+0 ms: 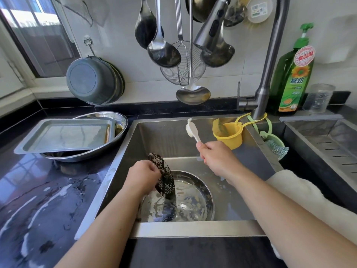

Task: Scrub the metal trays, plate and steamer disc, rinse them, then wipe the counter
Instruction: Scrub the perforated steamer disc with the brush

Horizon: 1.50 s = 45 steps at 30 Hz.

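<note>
While the left hand point(144, 176) grips the steamer disc point(161, 176) on edge over the sink point(193, 228), the right hand point(216, 157) holds a brush point(192, 129) raised.

Disc tilted, perforated, soapy; lower edge inside a sudsy round metal plate point(193, 198) on sink floor. Brush head foamy, well apart from disc. Rectangular metal tray point(65, 135) sits in a steel basin point(108, 144) on wet dark surface point(38, 200), left of sink. Green detergent bottle point(291, 78) beside faucet point(270, 55).
</note>
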### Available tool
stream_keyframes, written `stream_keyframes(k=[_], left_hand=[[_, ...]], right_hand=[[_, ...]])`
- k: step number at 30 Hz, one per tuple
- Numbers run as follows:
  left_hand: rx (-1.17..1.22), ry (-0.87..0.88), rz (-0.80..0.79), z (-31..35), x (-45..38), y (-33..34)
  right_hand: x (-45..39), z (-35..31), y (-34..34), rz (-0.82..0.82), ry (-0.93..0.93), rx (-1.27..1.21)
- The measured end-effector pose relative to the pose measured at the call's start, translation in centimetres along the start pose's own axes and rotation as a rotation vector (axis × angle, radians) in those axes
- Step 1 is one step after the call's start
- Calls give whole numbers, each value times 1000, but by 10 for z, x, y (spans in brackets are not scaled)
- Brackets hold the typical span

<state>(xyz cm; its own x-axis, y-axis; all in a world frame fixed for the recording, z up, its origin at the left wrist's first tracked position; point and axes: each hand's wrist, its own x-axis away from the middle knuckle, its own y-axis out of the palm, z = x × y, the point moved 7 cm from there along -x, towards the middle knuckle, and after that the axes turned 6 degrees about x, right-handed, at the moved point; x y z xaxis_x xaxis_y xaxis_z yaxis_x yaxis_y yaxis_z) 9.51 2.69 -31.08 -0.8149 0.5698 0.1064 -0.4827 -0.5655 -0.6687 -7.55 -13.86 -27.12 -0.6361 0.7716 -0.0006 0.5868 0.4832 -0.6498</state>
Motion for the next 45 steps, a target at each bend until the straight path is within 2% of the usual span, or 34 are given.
stream_keyframes(k=[2,4,7,10,17,26,31,36,39,45], left_hand=[[54,64,112,4,1,-10],[283,116,145,7,2,-15],[763,47,110,6,3,-13],[987,-71,-44,10,6,-3],[1055,-41,-109,21,7,3],[1147,29,-185,35,11,6],[972,80,-173,35,12,6],[1001,102,-124,34,11,0],[1099,85,-183,36,11,-1],[1163,76,-254,40,14,5]], right_hand=[[1,0,2,-17,-3,2],[2,-2,4,-26,-16,24],[1,-6,1,5,-50,58],[0,-9,0,28,-80,110],[4,-10,13,-20,-75,314],[8,-13,17,-40,-48,353],[15,-25,26,-112,-113,381],[8,-17,12,-51,-51,412],[3,-11,1,-23,3,412],[22,-36,23,-90,-136,378]])
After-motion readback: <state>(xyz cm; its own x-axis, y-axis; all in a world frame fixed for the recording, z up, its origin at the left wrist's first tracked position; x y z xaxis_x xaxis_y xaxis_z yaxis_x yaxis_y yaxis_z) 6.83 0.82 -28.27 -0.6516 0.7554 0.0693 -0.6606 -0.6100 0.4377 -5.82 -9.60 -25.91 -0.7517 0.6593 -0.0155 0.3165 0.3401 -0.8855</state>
